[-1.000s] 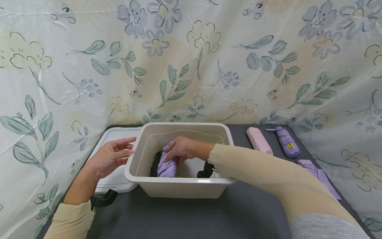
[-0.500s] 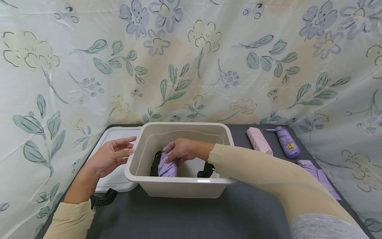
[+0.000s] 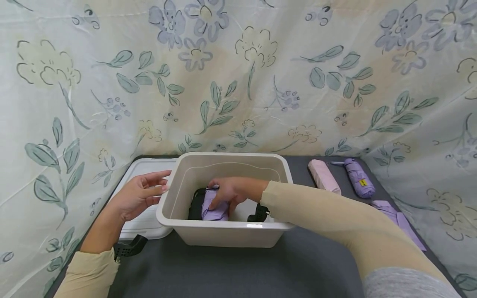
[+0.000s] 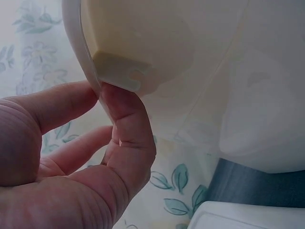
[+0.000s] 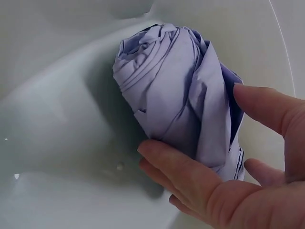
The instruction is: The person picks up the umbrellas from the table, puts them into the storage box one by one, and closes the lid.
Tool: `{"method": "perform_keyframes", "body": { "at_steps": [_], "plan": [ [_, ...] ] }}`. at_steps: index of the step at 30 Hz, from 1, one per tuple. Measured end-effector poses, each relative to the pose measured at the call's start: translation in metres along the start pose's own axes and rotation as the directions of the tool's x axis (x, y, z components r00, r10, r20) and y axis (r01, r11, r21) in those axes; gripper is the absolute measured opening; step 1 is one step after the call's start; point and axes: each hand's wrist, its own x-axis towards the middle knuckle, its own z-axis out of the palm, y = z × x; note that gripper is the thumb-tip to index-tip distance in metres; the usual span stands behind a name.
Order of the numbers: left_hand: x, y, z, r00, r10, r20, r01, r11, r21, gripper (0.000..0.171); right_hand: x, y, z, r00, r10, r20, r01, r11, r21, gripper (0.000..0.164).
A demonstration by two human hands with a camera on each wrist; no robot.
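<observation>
A beige plastic bin [image 3: 227, 236] stands in the middle of the table. My left hand [image 3: 138, 194] pinches its left rim; in the left wrist view the fingers [image 4: 128, 133] bend over the edge. Inside the bin, my right hand [image 3: 236, 192] holds a folded purple umbrella [image 3: 215, 210], its thumb on one side and fingers on the other. The right wrist view shows the umbrella's wrapped, creased cloth [image 5: 174, 95] lying against the bin's inside. Beside it, toward the left wall, lies a black item [image 3: 197, 205], partly hidden.
A white lid [image 3: 143, 225] lies under the left hand, left of the bin. To the right are a pink folded umbrella [image 3: 324, 177], another purple folded umbrella [image 3: 359, 178] and a flat purple cloth piece [image 3: 398, 221]. A floral curtain [image 3: 238, 82] hangs behind.
Inside the bin, the purple umbrella has shifted slightly right, and more of the black item shows. My right hand has changed its hold on it. The left hand stays at the rim.
</observation>
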Motion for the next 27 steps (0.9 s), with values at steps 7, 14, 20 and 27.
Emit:
{"method": "perform_keyframes", "body": {
  "at_steps": [7,14,20,27],
  "plan": [
    [-0.0011,-0.0021,0.0009,1.000,0.005,0.003,-0.005,1.000,-0.007,0.057,-0.0029,0.0014,-0.0017,1.000,0.003,0.008,-0.003,0.999,-0.039,0.089],
    [-0.0046,-0.0022,0.0034,1.000,0.010,-0.003,-0.010,1.000,0.007,0.058,-0.0047,0.0023,-0.0024,0.999,0.027,0.024,-0.026,0.998,-0.050,0.090],
    [-0.0066,-0.0040,0.0052,1.000,0.015,-0.002,-0.015,1.000,0.006,0.059,-0.0043,0.0060,-0.0013,0.999,0.031,0.032,-0.030,0.999,-0.029,0.084],
    [-0.0079,-0.0048,0.0068,1.000,0.025,-0.002,-0.025,1.000,0.017,0.059,-0.0103,0.0070,-0.0035,0.999,0.029,0.034,-0.027,0.998,-0.055,0.078]
  ]
}}
